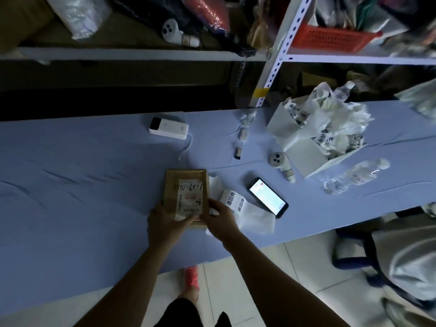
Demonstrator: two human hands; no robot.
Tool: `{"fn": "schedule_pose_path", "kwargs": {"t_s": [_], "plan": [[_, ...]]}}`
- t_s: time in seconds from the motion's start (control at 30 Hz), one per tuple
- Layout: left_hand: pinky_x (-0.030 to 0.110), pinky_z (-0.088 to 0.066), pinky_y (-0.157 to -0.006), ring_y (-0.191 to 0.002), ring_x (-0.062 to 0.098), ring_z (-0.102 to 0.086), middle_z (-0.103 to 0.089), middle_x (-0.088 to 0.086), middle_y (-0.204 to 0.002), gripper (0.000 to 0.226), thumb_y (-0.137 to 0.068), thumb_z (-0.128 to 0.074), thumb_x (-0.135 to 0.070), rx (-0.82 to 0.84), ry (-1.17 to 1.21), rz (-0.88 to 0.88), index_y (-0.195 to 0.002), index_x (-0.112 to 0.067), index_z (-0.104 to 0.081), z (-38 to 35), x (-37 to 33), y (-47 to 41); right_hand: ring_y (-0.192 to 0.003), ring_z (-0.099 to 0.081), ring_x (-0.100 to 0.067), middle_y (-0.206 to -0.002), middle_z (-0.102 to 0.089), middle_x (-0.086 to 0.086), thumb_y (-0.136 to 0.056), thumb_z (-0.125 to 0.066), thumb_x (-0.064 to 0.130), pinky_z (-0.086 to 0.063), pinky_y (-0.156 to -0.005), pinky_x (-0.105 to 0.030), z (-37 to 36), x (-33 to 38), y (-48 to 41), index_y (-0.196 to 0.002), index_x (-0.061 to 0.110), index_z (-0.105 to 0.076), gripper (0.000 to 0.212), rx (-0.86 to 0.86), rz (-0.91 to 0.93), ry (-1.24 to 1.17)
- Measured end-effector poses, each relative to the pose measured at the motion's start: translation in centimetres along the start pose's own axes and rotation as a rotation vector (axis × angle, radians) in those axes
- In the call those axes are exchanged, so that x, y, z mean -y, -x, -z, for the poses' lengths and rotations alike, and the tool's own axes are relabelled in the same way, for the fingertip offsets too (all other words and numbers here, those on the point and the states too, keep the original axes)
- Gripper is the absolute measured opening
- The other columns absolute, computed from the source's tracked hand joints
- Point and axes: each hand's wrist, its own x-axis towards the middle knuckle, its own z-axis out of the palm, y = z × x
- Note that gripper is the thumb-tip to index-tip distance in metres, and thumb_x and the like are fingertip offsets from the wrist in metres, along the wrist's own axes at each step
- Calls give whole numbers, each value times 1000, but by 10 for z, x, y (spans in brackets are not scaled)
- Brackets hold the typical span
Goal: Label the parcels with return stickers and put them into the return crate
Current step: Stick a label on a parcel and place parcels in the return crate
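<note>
A big table (70, 185) with a blue cloth fills the middle. Behind it stand metal shelves (278, 57) full of stuff. The floor (271, 279) has pale tiles.

A white crate (299, 147) sits on the far right part of the table, stuffed with white bags (339, 119) that have stickers on them. A red basket (330, 38) sits on a shelf; what is inside is too blurry to tell.

The brown parcel (186, 185) lies near the front edge of the table. The left hand (165, 223) and right hand (219, 218) both hold its near end. A strip of stickers (232, 200) lies just beside it, next to a lit phone (267, 197).
</note>
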Motion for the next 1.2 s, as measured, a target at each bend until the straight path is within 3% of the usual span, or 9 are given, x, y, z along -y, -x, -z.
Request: {"fn": "schedule_pose_path", "kwargs": {"t_s": [0.1,0.17,0.3,0.5,0.63,0.8,0.97,1.07,1.2], "plan": [[38,-46,-82,-113,38,-51,-55,16,-124,125,-42,-60,-99,-23,-106,18,-132,-13,-48,-11,-21,-10,-97,-71,-10,-120,-72,6,-88,-72,31,-59,-90,-33,31,11,-18,-134,24,-61,48,-158,-16,108],[43,-45,-90,-119,42,-47,-50,23,-129,124,-43,-77,-86,9,-51,62,-135,-10,-43,-9,-40,-12,-95,-69,-10,-118,-70,3,-88,-74,23,-58,-89,-32,60,20,-34,-136,22,-58,50,-248,22,166],[44,-41,-101,-124,40,-45,-48,21,-131,121,-42,-91,-70,38,27,127,-139,-16,-41,-5,-48,-19,-112,-63,-26,-124,-67,-8,-82,-74,17,-50,-94,-32,122,15,-71,-137,15,-58,58,-334,64,508],[44,-47,-94,-117,35,-46,-48,13,-121,117,-41,-94,-62,-11,138,163,-140,-20,-48,-3,-51,-3,-129,-49,-33,-144,-45,-10,-77,-75,61,-44,-103,-48,166,-32,-105,-148,22,-36,90,-160,-87,1003],[45,-48,-92,-114,34,-47,-37,-12,-93,99,-51,-97,-51,-113,133,154,-134,-17,-53,-3,-67,19,-121,-50,-31,-127,-50,-9,-67,-76,74,-53,-90,-48,179,-48,-113,-134,18,-47,93,-133,-42,994],[47,-43,-102,-123,32,-36,-36,8,-119,113,-57,-92,-56,-128,106,233,-148,-17,-38,-9,-75,39,-114,-53,-30,-114,-54,-8,-66,-76,72,-55,-81,-45,187,-45,-113,-124,17,-54,83,-77,32,981],[43,-43,-105,-113,18,-29,-29,2,-118,120,-61,-92,-51,-119,104,170,-155,-16,-27,-10,-82,50,-113,-53,-29,-115,-55,-7,-67,-78,69,-54,-82,-42,193,-19,-111,-131,20,-55,84,-12,94,928],[41,-44,-106,-120,22,-32,-28,2,-121,125,-62,-92,-50,-138,82,162,-159,-16,-19,-3,-80,50,-114,-52,-31,-116,-54,-11,-67,-83,59,-54,-86,-45,187,7,-110,-135,17,-56,84,12,181,879],[40,-43,-108,-114,20,-34,-31,3,-119,123,-62,-95,-41,-245,158,151,-159,-17,-24,4,-67,48,-94,-61,-26,-98,-63,-6,-57,-78,66,-53,-74,-34,174,40,-110,-112,22,-64,72,127,397,842]]}}
